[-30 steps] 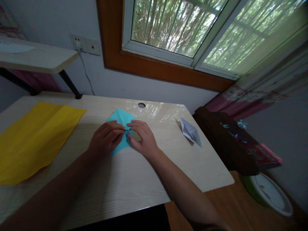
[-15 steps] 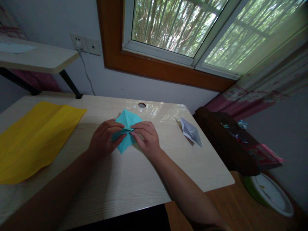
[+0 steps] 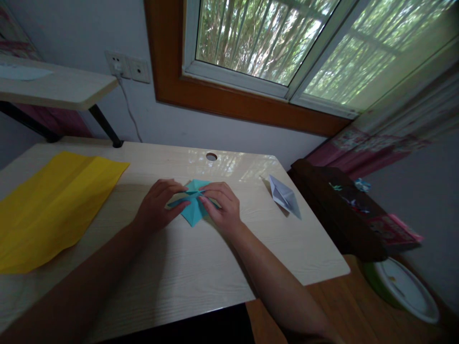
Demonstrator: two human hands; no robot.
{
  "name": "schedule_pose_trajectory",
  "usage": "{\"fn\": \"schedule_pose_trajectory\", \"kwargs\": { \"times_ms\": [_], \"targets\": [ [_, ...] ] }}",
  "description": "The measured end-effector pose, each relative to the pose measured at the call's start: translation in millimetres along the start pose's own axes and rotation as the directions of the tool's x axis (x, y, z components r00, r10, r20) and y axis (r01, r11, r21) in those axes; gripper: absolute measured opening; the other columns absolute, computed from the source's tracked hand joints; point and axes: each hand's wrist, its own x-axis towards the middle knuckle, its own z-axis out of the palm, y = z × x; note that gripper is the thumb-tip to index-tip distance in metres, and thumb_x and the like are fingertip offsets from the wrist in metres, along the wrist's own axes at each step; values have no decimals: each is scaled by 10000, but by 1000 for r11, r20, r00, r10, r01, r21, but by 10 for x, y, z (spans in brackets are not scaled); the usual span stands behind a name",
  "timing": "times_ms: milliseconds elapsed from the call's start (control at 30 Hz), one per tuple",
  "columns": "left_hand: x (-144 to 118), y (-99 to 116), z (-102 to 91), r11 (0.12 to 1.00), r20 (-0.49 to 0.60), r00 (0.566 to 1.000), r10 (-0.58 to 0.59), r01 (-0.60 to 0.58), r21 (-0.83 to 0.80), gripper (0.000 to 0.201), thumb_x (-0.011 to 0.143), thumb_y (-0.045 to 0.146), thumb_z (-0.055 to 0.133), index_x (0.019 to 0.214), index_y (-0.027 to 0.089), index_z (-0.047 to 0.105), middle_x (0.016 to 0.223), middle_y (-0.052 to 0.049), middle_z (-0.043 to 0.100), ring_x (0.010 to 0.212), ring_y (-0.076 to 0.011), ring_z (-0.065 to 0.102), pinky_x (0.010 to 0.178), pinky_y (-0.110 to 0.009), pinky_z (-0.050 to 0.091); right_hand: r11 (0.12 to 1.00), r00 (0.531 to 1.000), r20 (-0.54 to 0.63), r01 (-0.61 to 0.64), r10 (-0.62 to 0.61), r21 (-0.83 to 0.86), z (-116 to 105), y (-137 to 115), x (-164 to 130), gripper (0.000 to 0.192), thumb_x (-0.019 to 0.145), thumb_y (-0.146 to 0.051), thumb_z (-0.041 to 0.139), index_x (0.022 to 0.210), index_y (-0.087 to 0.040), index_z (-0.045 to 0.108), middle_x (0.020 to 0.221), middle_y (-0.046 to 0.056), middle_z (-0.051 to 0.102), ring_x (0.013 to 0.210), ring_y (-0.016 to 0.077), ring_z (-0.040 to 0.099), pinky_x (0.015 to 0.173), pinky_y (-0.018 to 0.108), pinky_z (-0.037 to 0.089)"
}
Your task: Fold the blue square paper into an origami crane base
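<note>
Two bare forearms reach in from the near edge over the pale wooden desk [image 3: 186, 267]. The left hand [image 3: 158, 208] and the right hand [image 3: 222, 205] meet at the middle of the desk, both on a folded teal paper [image 3: 193, 210]. The left fingers curl down onto the paper's left side, the thumb tip pressing a fold; the right fingers pinch the paper's upper right edge. Each hand is closed on the paper, and the fingertips of the two nearly touch above it. The paper lies flat on the desk, its lower point showing between the wrists.

To the left, well apart, a large yellow sheet [image 3: 53, 205] lies creased on the desk. To the right of the hands, a small folded white paper [image 3: 285, 196] sits near the desk's right edge. Beyond the hands a round hole [image 3: 211, 156] opens in the desk top. Farther back are the wall with a socket [image 3: 116, 63] and a window [image 3: 287, 43].
</note>
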Motion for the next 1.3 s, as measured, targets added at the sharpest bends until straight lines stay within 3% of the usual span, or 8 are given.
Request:
{"fn": "schedule_pose_trajectory", "kwargs": {
  "times_ms": [200,433,633,800,933,1033,1133,1300],
  "targets": [
    [-1,50,17,998,-45,999,-2,0,-62,109,899,181,684,1003,207,668,928,-48,700,891,-175,670,823,-305,557,999,998,52,36,-37,17,6,18,-22,189,899,-144,669,1058,-244,647,1026,65,731,939,198,687,823,396,578],
    [7,101,-51,950,11,969,-246,244,-194,70,928,260,646,916,195,671,855,-17,692,776,-137,651,717,-241,510,984,988,53,-152,147,96,23,78,-72,456,858,-227,722,1257,-277,507,1153,90,669,1076,235,650,935,455,556],
    [0,115,-71,791,97,835,-542,546,-275,196,928,388,627,905,198,666,819,-4,671,733,-146,611,672,-243,483,939,948,75,-318,310,134,65,152,-161,520,821,-278,772,1267,-295,507,1178,78,625,1106,239,613,961,441,524],
    [2,112,-20,596,189,707,-682,686,-417,292,889,489,653,941,201,651,829,-6,676,737,-157,615,628,-238,479,798,854,117,-517,507,311,125,188,-202,381,833,-328,764,1153,-292,561,1087,39,644,978,192,635,846,356,540],
    [11,99,43,401,306,660,-686,694,-597,405,817,487,739,1079,213,597,990,-35,708,855,-187,668,695,-261,532,659,777,138,-601,614,453,133,195,-167,357,800,-370,790,1073,-280,578,939,0,642,819,153,609,697,282,505],
    [8,98,56,268,440,620,-650,729,-630,650,771,456,792,1303,240,489,1080,-58,709,896,-214,691,733,-308,566,599,748,168,-627,643,498,122,188,-148,386,782,-366,805,1083,-281,580,784,-41,581,696,127,541,608,252,441],
    [3,108,24,211,528,589,-611,765,-609,782,737,445,820,1399,258,449,1203,-85,679,988,-254,691,765,-334,581,552,734,247,-651,632,521,118,176,-147,419,775,-351,814,1115,-290,577,668,-82,455,596,106,439,538,232,363],
    [-4,97,-28,143,645,525,-555,824,-548,680,706,477,830,1288,237,573,1256,-108,687,1081,-327,685,825,-377,589,503,718,325,-675,615,539,112,167,-150,429,779,-347,812,1129,-289,571,661,-90,436,579,96,406,522,222,345]
  ]
}}
